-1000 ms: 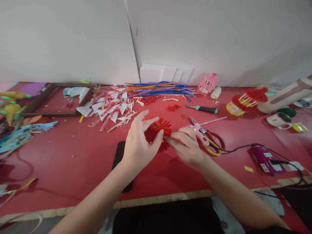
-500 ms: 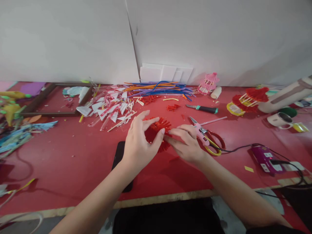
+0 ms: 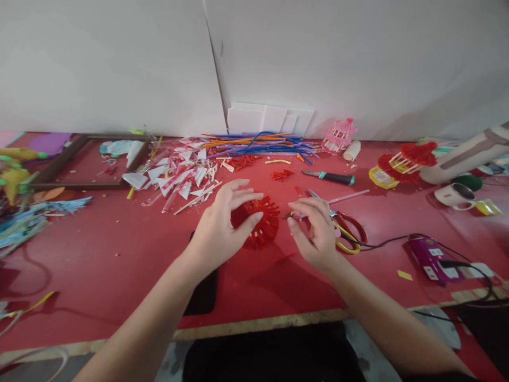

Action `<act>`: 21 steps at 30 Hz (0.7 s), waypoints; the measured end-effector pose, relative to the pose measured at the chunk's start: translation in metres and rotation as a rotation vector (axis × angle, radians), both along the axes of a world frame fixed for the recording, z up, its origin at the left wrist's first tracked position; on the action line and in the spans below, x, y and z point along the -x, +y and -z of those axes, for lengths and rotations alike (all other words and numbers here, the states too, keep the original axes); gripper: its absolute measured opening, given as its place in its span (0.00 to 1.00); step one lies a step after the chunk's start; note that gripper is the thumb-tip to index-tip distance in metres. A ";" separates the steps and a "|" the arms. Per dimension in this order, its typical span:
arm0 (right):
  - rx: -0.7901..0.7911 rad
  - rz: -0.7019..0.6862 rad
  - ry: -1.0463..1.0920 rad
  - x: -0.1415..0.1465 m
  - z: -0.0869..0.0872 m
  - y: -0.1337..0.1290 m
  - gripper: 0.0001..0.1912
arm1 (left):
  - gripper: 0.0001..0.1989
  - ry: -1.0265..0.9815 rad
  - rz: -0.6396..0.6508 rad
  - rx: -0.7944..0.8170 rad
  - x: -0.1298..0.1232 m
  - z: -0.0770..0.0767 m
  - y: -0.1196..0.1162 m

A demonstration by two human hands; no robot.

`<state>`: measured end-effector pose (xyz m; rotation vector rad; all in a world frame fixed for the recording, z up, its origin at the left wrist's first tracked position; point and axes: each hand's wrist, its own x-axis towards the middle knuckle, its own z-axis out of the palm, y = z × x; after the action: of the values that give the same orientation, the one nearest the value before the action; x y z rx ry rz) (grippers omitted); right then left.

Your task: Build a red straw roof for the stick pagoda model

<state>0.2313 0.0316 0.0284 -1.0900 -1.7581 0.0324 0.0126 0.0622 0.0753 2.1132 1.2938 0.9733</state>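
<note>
A round red fringed craft piece (image 3: 267,225), with short pieces sticking out all round and pale bits in its middle, lies before me. My left hand (image 3: 222,228) curves around its left side, fingers at the far rim and thumb over the near part. To the right, apart from the piece, my right hand (image 3: 316,228) has its thumb and fingertips curled together around a small pink and yellow bit with a dark tip; my fingers hide most of it. Scissors (image 3: 352,233) with red and yellow handles lie behind that hand, beside a partly hidden pink tool (image 3: 337,231).
A utility knife (image 3: 330,177) and coloured sticks (image 3: 258,144) lie farther back. Paper scraps (image 3: 175,180) are heaped left of them. A phone (image 3: 202,292) rests under my left forearm. At right stand a red lantern-like model (image 3: 409,162), a mug (image 3: 453,196) and a purple power strip (image 3: 427,254).
My right hand has drawn back to the right from the red piece, and its fingers have curled in. More of the piece shows. My left hand has shifted slightly left.
</note>
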 end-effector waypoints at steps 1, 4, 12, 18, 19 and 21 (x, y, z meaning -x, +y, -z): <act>0.049 0.021 0.016 0.000 0.000 -0.001 0.16 | 0.21 0.011 0.048 -0.004 0.005 -0.002 0.004; 0.188 0.011 0.028 0.001 -0.002 -0.004 0.13 | 0.19 0.104 0.242 0.031 0.018 -0.008 0.016; 0.086 -0.073 0.081 0.015 -0.002 -0.017 0.03 | 0.22 0.112 0.402 0.046 0.028 -0.019 0.023; 0.054 -0.056 0.075 0.017 -0.002 -0.021 0.03 | 0.19 0.075 0.333 0.068 0.025 -0.009 0.020; 0.055 -0.047 0.076 0.017 -0.002 -0.021 0.03 | 0.18 0.070 0.334 0.075 0.023 -0.009 0.020; 0.059 -0.031 0.075 0.017 -0.002 -0.021 0.03 | 0.17 0.076 0.326 0.085 0.021 -0.009 0.019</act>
<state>0.2146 0.0105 0.0305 -1.0904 -1.7158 0.1438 -0.0087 0.0815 0.0845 2.2222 0.9630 0.6938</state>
